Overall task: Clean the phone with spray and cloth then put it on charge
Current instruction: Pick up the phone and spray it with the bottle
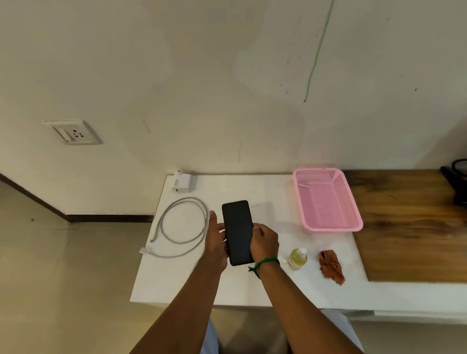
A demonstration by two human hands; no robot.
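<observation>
Two hands hold a black smartphone [238, 231] above the white worktop [258, 285], its dark screen facing up and its long side running away from the person. The left hand [216, 243] sits at the phone's left edge with the thumb stretched straight alongside it. Its fingers pass beneath the phone and are hidden, so how tightly they curl cannot be told. The right hand [264, 242], with a green thread band [265, 262] at the wrist, grips the lower right edge, its fingers [256, 231] curled narrowly round that edge. Left of the hands, a grey charging cable [181, 227] lies in a loose coil on the worktop, its white plug end near the worktop's left edge. Beyond the coil, a white charger adapter [181, 182] stands against the wall. Right of the right wrist stands a small spray bottle [297, 258] of yellowish liquid with a white top. A crumpled reddish-brown cloth [331, 266] lies just beside it, apart from it. Farther back sits a pink mesh basket [347, 198] with a small white item [303, 185] inside, next to a wooden surface [417, 235]. A wall socket [74, 133] is set into the wall well to the left of the worktop.
</observation>
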